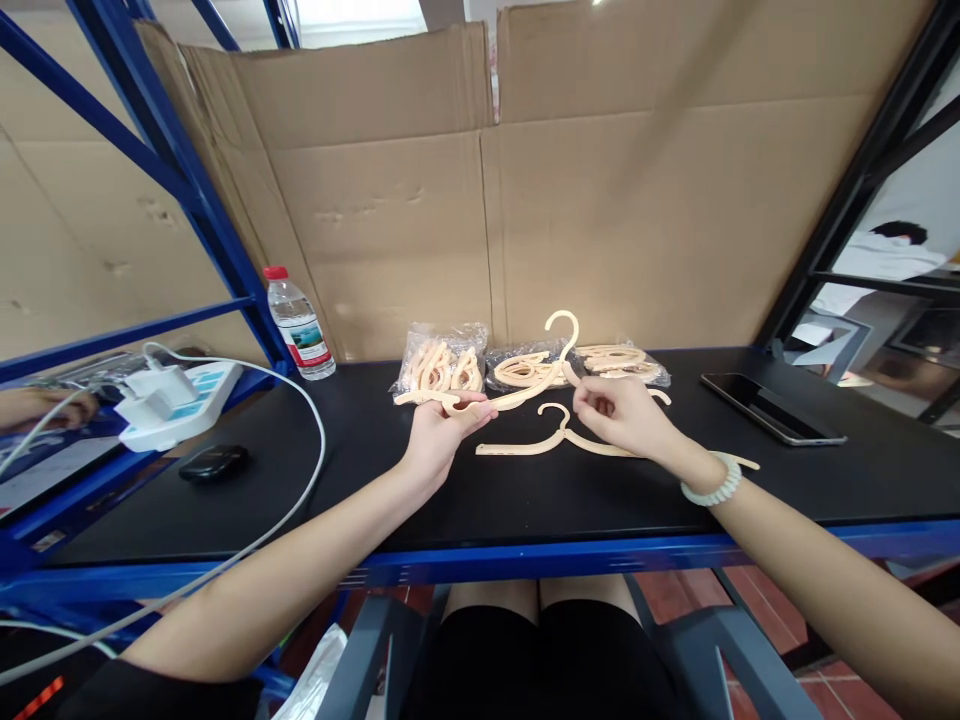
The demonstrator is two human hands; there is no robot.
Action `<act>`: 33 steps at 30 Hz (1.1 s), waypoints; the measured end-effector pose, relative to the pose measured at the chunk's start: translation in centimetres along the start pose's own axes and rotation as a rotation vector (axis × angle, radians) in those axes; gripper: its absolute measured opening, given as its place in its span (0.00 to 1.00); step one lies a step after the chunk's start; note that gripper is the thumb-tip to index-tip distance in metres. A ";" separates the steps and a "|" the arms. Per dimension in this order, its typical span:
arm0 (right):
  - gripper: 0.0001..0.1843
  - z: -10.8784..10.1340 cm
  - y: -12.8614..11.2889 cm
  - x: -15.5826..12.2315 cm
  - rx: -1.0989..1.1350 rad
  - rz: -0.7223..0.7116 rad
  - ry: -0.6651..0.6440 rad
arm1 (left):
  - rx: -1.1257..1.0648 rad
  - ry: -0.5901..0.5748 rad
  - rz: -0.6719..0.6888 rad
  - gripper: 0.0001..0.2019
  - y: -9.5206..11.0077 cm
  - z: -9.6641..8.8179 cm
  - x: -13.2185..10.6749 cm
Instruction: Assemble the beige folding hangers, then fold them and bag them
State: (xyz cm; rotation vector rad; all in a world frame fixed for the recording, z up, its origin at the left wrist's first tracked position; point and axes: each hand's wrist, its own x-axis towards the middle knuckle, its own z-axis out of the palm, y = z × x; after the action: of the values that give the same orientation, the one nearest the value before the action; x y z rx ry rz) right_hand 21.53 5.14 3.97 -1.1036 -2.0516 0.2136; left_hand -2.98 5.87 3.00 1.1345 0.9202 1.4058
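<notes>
My left hand (442,435) is closed around the left arm of a cream plastic hanger (525,385), raised a little above the black table (375,490). My right hand (622,415) pinches the same hanger just below its hook, which points up. A second cream hanger (540,440) lies flat on the table under my hands. Behind them sit three clear bags of folded cream hangers: one bag at the left (442,365), one in the middle (525,368), one at the right (622,360). A white beaded bracelet (712,485) is on my right wrist.
A water bottle (300,325) stands at the back left beside a blue rack post. A white power strip with a charger (176,400) and a cable lies left, a small black case (214,462) near it. A dark tablet (772,408) lies right. Cardboard walls the back.
</notes>
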 end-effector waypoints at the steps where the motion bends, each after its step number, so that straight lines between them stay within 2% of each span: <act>1: 0.08 -0.2 0.4 0.0 0.071 0.128 -0.057 | -0.014 0.005 -0.001 0.14 0.1 0.0 0.0; 3: 0.09 -0.6 0.9 -0.1 0.267 0.407 -0.144 | -0.044 0.017 -0.003 0.13 0.2 0.1 0.1; 5: 0.11 -1.1 1.1 -0.3 0.552 0.645 -0.167 | -0.072 0.027 -0.011 0.12 0.5 0.1 0.2; 8: 0.17 -2.2 0.9 -1.0 0.995 0.780 -0.087 | -0.099 0.035 -0.042 0.09 1.0 -0.1 0.1; 11: 0.15 -3.0 0.8 -2.5 1.153 0.763 0.147 | -0.098 0.058 -0.095 0.08 1.5 -0.5 -1.0; 13: 0.12 -3.1 0.8 -3.8 1.110 0.713 0.328 | -0.089 0.098 -0.136 0.09 1.4 -0.8 -2.3; 16: 0.15 -2.5 0.4 -5.5 1.030 0.631 0.489 | -0.123 0.122 -0.177 0.15 0.9 -1.1 -4.5; 18: 0.19 -1.9 -0.3 -6.3 0.990 0.590 0.555 | -0.125 0.128 -0.131 0.22 0.6 -1.1 -5.6; 21: 0.24 -0.9 -1.6 -7.0 0.900 0.537 0.701 | -0.106 0.175 0.011 0.31 0.3 -0.7 -6.2; 24: 0.23 0.0 -2.2 -7.5 0.798 0.471 0.858 | -0.098 0.222 0.084 0.34 0.2 -0.2 -6.2; 26: 0.18 0.4 -2.1 -7.8 0.749 0.459 0.846 | -0.097 0.243 0.086 0.33 0.2 0.1 -6.1; 28: 0.14 0.8 -2.0 -8.1 0.736 0.473 0.767 | -0.101 0.269 0.083 0.31 0.1 0.3 -6.1; 33: 0.16 1.7 -2.0 -9.0 0.745 0.494 0.521 | -0.121 0.302 0.093 0.29 -0.2 0.3 -6.1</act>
State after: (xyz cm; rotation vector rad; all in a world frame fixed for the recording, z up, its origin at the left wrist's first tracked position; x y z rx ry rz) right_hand 21.91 -2.58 -1.27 -1.0120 -1.0622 0.7748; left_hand -2.72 -0.15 1.95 0.8987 0.9870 1.7176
